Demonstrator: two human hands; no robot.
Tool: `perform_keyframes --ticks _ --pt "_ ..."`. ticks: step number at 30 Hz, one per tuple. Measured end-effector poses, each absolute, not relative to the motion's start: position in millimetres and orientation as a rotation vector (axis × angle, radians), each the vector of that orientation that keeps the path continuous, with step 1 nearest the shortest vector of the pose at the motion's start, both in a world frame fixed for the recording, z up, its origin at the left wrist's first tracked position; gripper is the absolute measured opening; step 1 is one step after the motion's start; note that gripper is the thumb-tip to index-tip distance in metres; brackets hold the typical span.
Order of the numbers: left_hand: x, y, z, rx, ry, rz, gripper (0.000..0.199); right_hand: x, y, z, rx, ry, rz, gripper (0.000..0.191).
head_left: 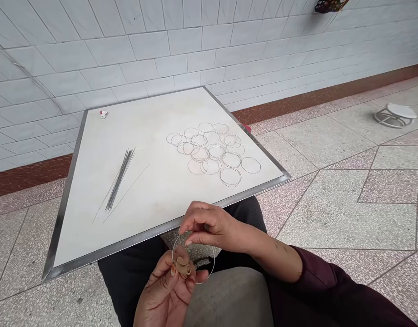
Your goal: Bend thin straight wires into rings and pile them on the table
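Note:
Over my lap, just off the table's near edge, I hold a thin wire ring (214, 261) tilted upright. My left hand (164, 290) is closed on its lower left side, thumb and fingers pinching the wire. A small curled brown piece (183, 268) sits at these fingertips; whether it is tape or cloth I cannot tell. My right hand (221, 227) is at the top of the ring, fingers bent and closed around the wire, part of which they hide. Many similar wire rings (230, 177) lie overlapping on the right part of the table.
The white table (154, 109) has a metal edge. A bundle of straight wires (120, 179) lies on its left side, with a few loose wires beside it. A small white and pink object (103, 114) sits at the far left corner. A stool (395, 114) stands far right.

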State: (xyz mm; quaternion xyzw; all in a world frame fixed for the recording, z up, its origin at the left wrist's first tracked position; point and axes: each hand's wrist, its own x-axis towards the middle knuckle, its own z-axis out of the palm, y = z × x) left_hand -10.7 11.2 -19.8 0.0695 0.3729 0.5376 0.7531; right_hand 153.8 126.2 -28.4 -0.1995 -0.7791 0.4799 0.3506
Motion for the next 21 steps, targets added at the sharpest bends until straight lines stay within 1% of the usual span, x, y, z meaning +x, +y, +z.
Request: perform_keyframes --ticks 4,9,14,19,21 --pt "-9 12 -23 0.128 0.812 1.192 0.017 154 125 -25 -0.523 -1.989 1.260 0.014" --pt "-9 13 -26 0.155 0.812 1.173 0.016 154 125 -22 -0.541 -1.933 1.277 0.009" --pt "-10 14 -28 0.160 0.842 1.172 0.019 153 126 -24 -0.563 -1.924 1.270 0.010" --pt "-10 16 -33 0.177 0.823 1.212 0.016 151 128 -31 -0.589 -1.886 1.293 0.009" --pt "-9 16 -35 0.177 0.827 1.235 0.014 152 129 -35 -0.613 -1.876 1.296 0.012"
